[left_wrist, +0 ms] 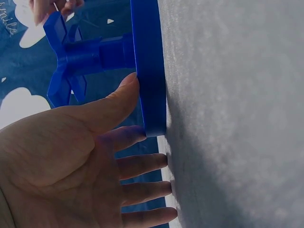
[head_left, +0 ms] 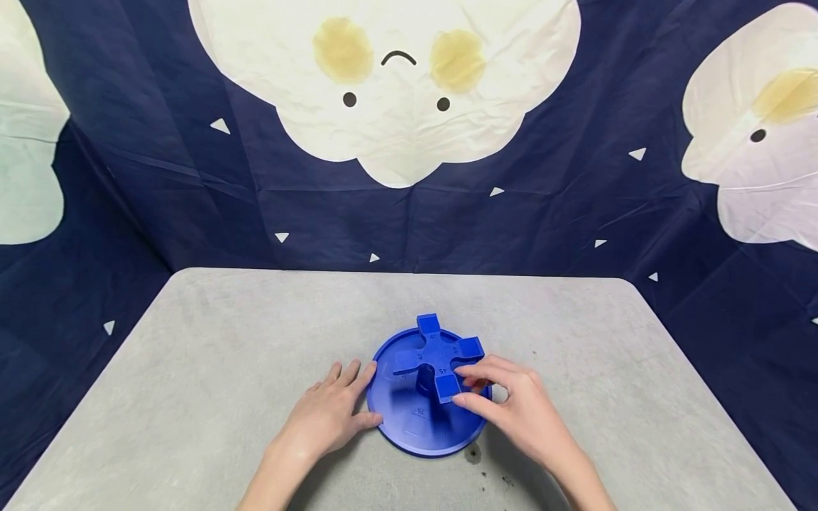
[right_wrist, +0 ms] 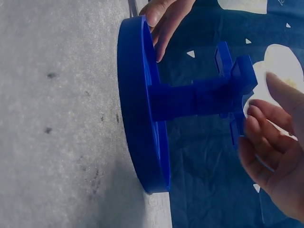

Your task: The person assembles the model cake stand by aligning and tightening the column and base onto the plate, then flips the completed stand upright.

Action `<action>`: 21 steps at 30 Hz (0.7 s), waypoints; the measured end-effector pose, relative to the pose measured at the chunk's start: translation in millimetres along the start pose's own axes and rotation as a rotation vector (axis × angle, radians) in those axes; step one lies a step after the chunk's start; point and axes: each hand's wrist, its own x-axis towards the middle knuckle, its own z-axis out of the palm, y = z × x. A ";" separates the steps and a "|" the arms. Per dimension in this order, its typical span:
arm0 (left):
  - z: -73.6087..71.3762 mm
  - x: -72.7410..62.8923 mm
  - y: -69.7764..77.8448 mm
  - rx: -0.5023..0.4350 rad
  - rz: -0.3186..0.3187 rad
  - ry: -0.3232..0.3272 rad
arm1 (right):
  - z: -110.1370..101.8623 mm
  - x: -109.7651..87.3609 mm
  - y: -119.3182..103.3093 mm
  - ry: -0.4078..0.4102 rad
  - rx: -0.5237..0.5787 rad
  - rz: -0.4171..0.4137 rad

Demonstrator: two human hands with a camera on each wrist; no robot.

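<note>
A round blue dish-like base [head_left: 399, 424] with a raised rim lies flat on the table. From its middle rises a blue post [right_wrist: 173, 101], topped by a blue four-armed cross [head_left: 437, 353] with numbers marked on its arms. At the base's left side, my left hand [head_left: 327, 413] rests with fingers spread straight; its thumb and index finger touch the rim, the other fingertips reach down to the table. My right hand [head_left: 520, 401] is beside the cross, loosely bent fingers and thumb around the near right arms, with space between thumb and fingers in the right wrist view.
The pale grey table [head_left: 268, 319] has a few dark spots [head_left: 473, 453] near the base. A navy cloth [head_left: 211, 213] with white cloud shapes and small triangles hangs behind the table and along its sides.
</note>
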 end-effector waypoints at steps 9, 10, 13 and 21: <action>-0.1 -0.8 0.3 -0.009 0.003 0.006 | -0.5 1.5 4.9 0.103 -0.143 0.062; 0.0 -1.0 0.3 -0.013 0.004 0.008 | -0.2 1.3 5.6 0.064 -0.153 0.077; 0.3 -1.4 0.1 -0.023 0.004 0.012 | 1.0 0.2 7.3 -0.017 -0.154 0.121; -0.1 -0.9 0.6 -0.020 0.000 0.007 | 2.6 -1.0 10.2 0.001 -0.140 0.121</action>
